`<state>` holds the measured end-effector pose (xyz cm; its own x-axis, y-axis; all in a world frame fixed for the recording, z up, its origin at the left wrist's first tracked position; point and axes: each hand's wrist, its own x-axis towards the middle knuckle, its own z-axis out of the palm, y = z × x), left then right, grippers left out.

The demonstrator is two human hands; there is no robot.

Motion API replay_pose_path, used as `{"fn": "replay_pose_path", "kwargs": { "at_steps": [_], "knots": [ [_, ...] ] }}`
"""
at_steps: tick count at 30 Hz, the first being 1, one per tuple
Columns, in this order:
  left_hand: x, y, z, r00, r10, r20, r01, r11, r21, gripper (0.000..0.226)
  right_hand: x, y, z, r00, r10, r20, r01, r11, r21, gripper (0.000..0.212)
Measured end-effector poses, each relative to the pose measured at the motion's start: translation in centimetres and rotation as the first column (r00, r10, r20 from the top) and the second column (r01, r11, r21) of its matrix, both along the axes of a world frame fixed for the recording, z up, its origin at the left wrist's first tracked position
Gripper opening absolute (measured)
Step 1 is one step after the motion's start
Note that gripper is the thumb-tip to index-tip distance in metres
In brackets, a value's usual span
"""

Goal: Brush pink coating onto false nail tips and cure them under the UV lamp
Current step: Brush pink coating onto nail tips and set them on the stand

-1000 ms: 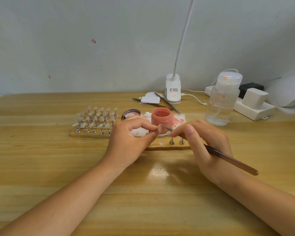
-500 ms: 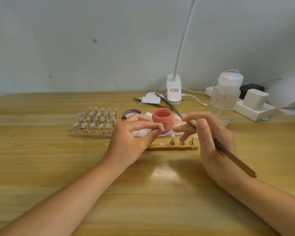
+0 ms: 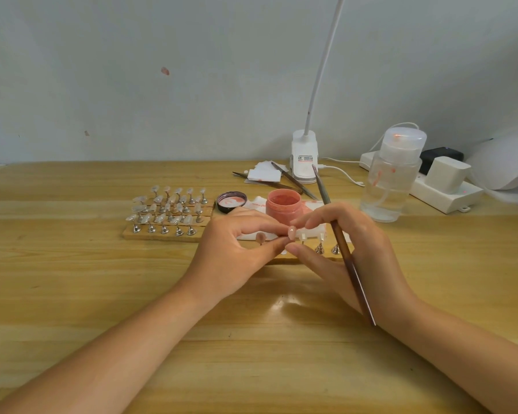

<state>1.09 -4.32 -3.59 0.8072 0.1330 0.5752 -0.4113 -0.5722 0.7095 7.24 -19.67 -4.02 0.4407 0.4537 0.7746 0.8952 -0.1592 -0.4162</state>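
In the head view, the left hand [image 3: 237, 249] pinched a pink nail tip [image 3: 291, 231] upright between thumb and forefinger, just in front of the open pink jar [image 3: 282, 204]. The right hand [image 3: 350, 249], fingertips meeting it from the right, kept the brush [image 3: 341, 243] tucked between its fingers, bristles pointing away toward the wall. The UV lamp [image 3: 506, 162] lay well off at the counter's [image 3: 72, 294] far right, nearer the right hand.

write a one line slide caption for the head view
Both hands pinch a pink nail tip before the open pink jar, brush tucked in the right hand.
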Motion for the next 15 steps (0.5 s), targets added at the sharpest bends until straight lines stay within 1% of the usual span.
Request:
{"fn": "replay_pose_path", "kwargs": {
  "at_steps": [2,4,6,8,11,15],
  "knots": [
    [-0.1,0.1,0.0,1.000,-0.003,-0.008,0.003,1.000,0.012,0.015,0.0,0.1,0.0,1.000,-0.003,-0.007,0.003,1.000,0.008,0.030],
    [-0.2,0.0,0.1,1.000,-0.002,-0.021,0.003,1.000,0.014,0.015,0.0,0.0,0.1,1.000,0.001,-0.009,-0.001,1.000,0.012,0.030],
    [-0.3,-0.1,0.1,0.999,0.007,-0.049,-0.006,1.000,0.008,0.016,0.1,0.0,0.0,1.000,0.013,-0.004,-0.013,1.000,0.014,0.022],
    [-0.2,-0.2,0.1,0.996,0.012,-0.084,-0.013,1.000,-0.013,0.022,0.4,0.0,-0.2,1.000,0.005,0.001,-0.005,1.000,0.002,0.017],
    [0.0,-0.1,-0.1,0.992,0.033,-0.121,-0.037,0.999,-0.028,0.033,0.8,0.2,-0.5,1.000,-0.019,0.021,0.019,1.000,-0.012,0.019],
    [0.2,0.0,-0.4,0.985,0.074,-0.156,-0.070,0.997,0.027,0.040,1.2,0.6,-0.8,0.998,-0.047,0.048,0.049,0.997,-0.054,0.015]
  ]
}}
